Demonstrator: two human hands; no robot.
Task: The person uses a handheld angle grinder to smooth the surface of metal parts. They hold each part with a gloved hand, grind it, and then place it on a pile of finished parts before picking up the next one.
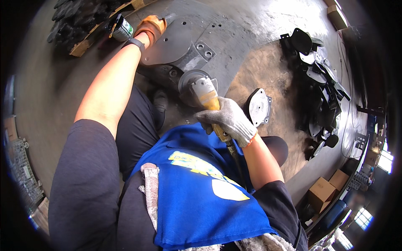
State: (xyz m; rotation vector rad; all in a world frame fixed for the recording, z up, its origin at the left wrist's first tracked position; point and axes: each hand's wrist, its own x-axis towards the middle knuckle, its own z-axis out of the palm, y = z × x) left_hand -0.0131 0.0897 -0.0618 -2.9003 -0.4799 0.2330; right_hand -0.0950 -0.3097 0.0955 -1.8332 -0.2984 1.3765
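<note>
In a grey knit glove, my right hand (228, 119) wraps round the yellow body of an angle grinder (208, 97), and a dark cord or hose trails from its rear. The grinder's round disc and guard (190, 79) sit close to the near edge of the metal part; contact cannot be made out. That part is a dark, rounded metal plate (171, 44) with small holes, joined to a bracket (204, 51) with larger round holes. At the plate's far left edge, my left hand (153, 28), in an orange glove, is closed with its fingers curled on the edge.
A loose plate with a bracket (258, 106) lies right of the grinder. Beyond it runs a long heap of dark metal parts (320, 88). A bucket (121, 29) stands left of my left hand, by a loaded wooden pallet (81, 47). Cardboard boxes (321, 191) sit lower right.
</note>
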